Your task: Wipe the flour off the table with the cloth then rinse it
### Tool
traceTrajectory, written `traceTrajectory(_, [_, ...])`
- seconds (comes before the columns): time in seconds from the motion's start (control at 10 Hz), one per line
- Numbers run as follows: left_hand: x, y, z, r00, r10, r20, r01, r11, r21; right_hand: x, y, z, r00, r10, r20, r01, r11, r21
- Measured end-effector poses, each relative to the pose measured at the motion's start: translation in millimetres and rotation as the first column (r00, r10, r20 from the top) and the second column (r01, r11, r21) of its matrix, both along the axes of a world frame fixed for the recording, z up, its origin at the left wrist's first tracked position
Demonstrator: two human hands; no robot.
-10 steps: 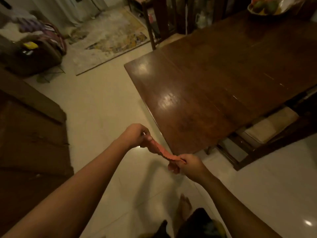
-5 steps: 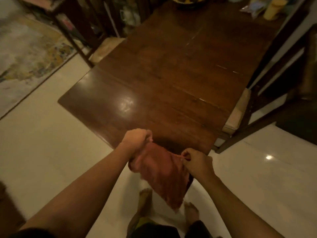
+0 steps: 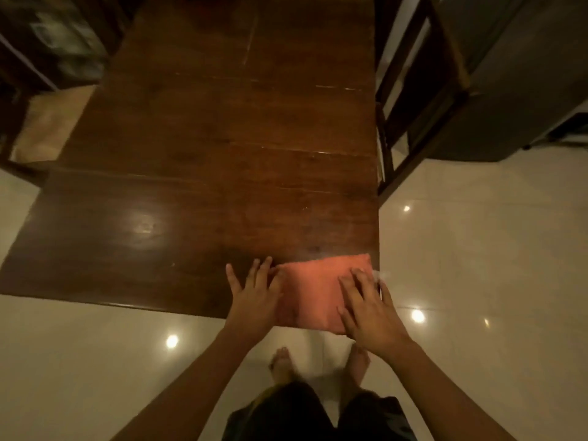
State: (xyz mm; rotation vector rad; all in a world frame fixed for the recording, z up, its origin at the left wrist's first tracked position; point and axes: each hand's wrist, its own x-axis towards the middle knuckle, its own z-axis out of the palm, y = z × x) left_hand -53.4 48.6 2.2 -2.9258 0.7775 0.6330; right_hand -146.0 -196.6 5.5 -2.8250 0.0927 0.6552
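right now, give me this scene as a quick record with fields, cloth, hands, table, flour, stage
cloth: pink cloth spread flat on the near right corner of the table, its near edge slightly over the table's edge
table: dark wooden table, glossy
left hand: left hand flat, fingers straight, at the cloth's left edge
right hand: right hand flat on the cloth's right part, fingers spread
flour: faint pale dusting by the cloth's far edge, hard to be sure
stage: cloth laid down for wiping, not yet rinsed
sink: not in view
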Motion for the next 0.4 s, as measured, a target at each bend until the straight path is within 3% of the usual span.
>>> traceTrajectory(0.1, [4.2, 15.7, -4.4, 0.999, -0.004, -0.039, 0.004, 1.000, 0.016, -20.6, 7.6, -2.3, 0.995, -0.087, -0.046, 0.085, 0.996, -0.030])
traceTrajectory(0.2, [12.7, 21.9, -2.1, 0.998, 0.011, -0.055, -0.012, 1.000, -0.012, -31.4, 15.7, 3.1, 0.988, -0.151, 0.001, 0.151, 0.987, -0.053])
traceTrajectory(0.4, [20.5, 9.1, 16.1, 0.994, 0.075, -0.075, -0.086, 0.984, -0.157, -30.5, 21.3, 15.8, 0.982, -0.180, 0.053, 0.180, 0.984, -0.011])
